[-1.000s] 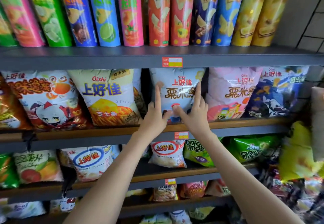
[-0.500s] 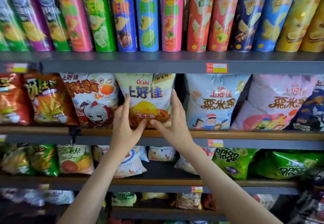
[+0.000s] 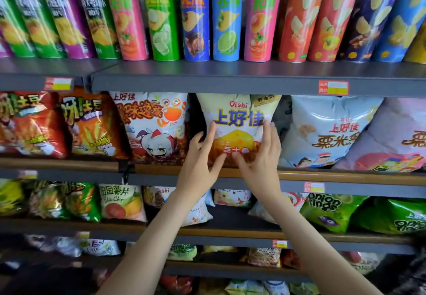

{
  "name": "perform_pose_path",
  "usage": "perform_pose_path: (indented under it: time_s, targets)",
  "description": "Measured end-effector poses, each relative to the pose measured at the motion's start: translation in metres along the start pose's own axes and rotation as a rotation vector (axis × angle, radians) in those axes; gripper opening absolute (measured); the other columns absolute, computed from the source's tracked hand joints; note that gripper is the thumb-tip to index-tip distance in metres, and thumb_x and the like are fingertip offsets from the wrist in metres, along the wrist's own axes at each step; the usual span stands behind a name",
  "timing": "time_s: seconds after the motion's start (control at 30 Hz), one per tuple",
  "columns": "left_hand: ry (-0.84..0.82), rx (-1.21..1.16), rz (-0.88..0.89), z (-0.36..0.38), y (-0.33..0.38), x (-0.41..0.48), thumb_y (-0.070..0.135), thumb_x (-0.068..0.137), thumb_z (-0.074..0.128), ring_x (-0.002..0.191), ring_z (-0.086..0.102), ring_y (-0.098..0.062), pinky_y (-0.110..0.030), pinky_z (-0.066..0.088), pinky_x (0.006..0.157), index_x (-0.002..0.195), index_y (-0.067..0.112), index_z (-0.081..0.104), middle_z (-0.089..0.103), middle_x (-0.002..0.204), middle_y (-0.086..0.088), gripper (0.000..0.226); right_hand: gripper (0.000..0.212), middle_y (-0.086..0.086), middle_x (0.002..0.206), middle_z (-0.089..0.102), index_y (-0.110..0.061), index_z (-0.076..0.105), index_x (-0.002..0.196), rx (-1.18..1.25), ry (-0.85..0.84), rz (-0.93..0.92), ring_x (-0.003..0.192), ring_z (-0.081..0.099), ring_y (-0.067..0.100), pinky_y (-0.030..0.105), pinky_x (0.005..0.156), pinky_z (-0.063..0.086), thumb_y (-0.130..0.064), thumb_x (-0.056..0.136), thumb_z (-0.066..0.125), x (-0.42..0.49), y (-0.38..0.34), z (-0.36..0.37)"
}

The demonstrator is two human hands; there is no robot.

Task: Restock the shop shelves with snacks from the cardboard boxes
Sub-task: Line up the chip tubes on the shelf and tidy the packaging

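A pale yellow Oishi snack bag (image 3: pixel 237 119) stands upright on the second shelf (image 3: pixel 322 176). My left hand (image 3: pixel 199 165) lies against the bag's lower left side with fingers straight and thumb spread. My right hand (image 3: pixel 261 156) lies flat on its lower right side, fingers pointing up. Both thumbs meet at the bag's bottom front. To the left stands a white and red crab bag (image 3: pixel 152 126), to the right a light blue bag (image 3: pixel 322 131). No cardboard box is in view.
Tall crisp tubes (image 3: pixel 198 15) line the top shelf (image 3: pixel 230 75). Orange bags (image 3: pixel 92 126) fill the second shelf's left. Lower shelves hold green onion ring bags (image 3: pixel 329 211) and a crisp bag (image 3: pixel 119 202). A dark gap shows right of the yellow bag.
Both hands moved left from the light blue bag to the pale yellow bag and now lie on its two sides. The view shifted left too.
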State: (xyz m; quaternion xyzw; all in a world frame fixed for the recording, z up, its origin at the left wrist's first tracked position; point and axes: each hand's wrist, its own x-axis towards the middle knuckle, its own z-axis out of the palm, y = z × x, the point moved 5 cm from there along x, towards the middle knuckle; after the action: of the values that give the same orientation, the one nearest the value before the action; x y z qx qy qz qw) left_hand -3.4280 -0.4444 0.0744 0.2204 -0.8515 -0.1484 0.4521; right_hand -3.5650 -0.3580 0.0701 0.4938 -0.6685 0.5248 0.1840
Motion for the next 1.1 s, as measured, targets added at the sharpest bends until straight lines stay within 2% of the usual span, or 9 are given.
perform_pose_path:
  time_s: [0.13,0.23,0.37,0.47,0.6,0.77,0.9,1.0,1.1]
  targets:
    - [0.294,0.091,0.114,-0.055,-0.027,-0.019,0.02,0.093,0.053,0.116,0.048,-0.018,-0.023,0.039,0.103,0.147,0.023,0.029,0.039,0.13,-0.017,0.059,0.073,0.018,0.149,0.026,-0.018,0.013,0.147,-0.064,0.132,-0.223,0.139,0.026,0.032,0.039,0.115,0.018,-0.023,0.09,0.058,-0.015,-0.048,0.011]
    - [0.406,0.154,0.06,-0.094,-0.068,-0.029,0.022,0.089,0.058,0.118,0.044,-0.028,-0.037,0.044,0.103,0.144,0.024,0.034,0.031,0.129,-0.012,0.06,0.067,0.011,0.147,0.029,-0.023,0.017,0.147,0.073,-0.022,-0.291,0.137,0.03,0.023,0.033,0.114,0.022,-0.022,0.092,0.055,-0.021,-0.084,0.047]
    - [0.141,0.137,-0.146,-0.118,-0.122,-0.017,0.042,0.086,0.062,0.125,0.039,-0.029,-0.038,0.039,0.102,0.151,0.036,0.016,0.035,0.135,-0.015,0.081,0.086,0.008,0.158,0.016,-0.035,0.004,0.152,0.249,-0.224,-0.018,0.147,0.012,0.017,0.027,0.117,0.013,-0.046,0.087,0.059,-0.01,-0.1,0.111]
    - [-0.11,0.02,-0.173,-0.115,-0.139,-0.004,0.037,0.088,0.066,0.133,0.039,-0.02,-0.024,0.035,0.096,0.147,0.047,-0.004,0.035,0.149,-0.008,0.092,0.102,0.007,0.16,0.008,-0.027,-0.005,0.153,0.294,-0.267,0.053,0.149,0.005,0.017,0.015,0.116,0.01,-0.04,0.085,0.069,-0.001,-0.103,0.142]
    - [-0.127,0.016,-0.092,-0.116,-0.141,0.004,0.04,0.089,0.064,0.126,0.05,-0.022,-0.026,0.043,0.091,0.147,0.047,-0.005,0.042,0.147,-0.008,0.09,0.099,0.002,0.155,0.018,-0.028,-0.007,0.151,0.221,-0.235,0.086,0.145,0.016,0.01,0.006,0.111,0.015,-0.031,0.087,0.069,0.003,-0.103,0.151]
    - [-0.11,0.008,-0.014,-0.113,-0.139,0.01,0.04,0.09,0.063,0.112,0.059,-0.026,-0.034,0.051,0.083,0.145,0.053,-0.011,0.056,0.129,-0.009,0.094,0.101,-0.025,0.141,0.018,-0.024,-0.004,0.151,0.179,-0.211,0.162,0.127,0.014,-0.027,-0.001,0.103,0.016,-0.018,0.085,0.073,0.006,-0.098,0.141]
    - [-0.135,-0.061,-0.014,-0.112,-0.143,0.004,0.037,0.092,0.061,0.117,0.055,-0.021,-0.03,0.05,0.088,0.147,0.048,-0.008,0.051,0.133,-0.008,0.089,0.1,-0.011,0.147,0.02,-0.022,-0.006,0.151,0.13,-0.206,0.124,0.13,0.013,-0.024,0.001,0.106,0.015,-0.016,0.087,0.071,0.002,-0.101,0.143]
    - [-0.105,-0.055,-0.018,-0.123,-0.146,-0.006,0.037,0.094,0.056,0.133,0.041,-0.022,-0.034,0.046,0.098,0.146,0.052,-0.01,0.034,0.151,-0.01,0.085,0.097,-0.011,0.151,0.015,-0.02,-0.003,0.152,0.166,-0.189,0.133,0.135,0.012,-0.018,0.006,0.11,0.016,-0.016,0.088,0.07,-0.002,-0.107,0.146]
    - [0.029,0.009,-0.062,-0.155,-0.159,-0.02,0.043,0.095,0.048,0.136,0.035,-0.019,-0.028,0.04,0.1,0.149,0.048,-0.002,0.029,0.154,-0.01,0.074,0.088,0.01,0.156,0.021,-0.013,0.008,0.152,-0.018,0.017,0.044,0.145,0.017,0.021,0.035,0.118,0.015,-0.035,0.087,0.063,-0.012,-0.126,0.145]
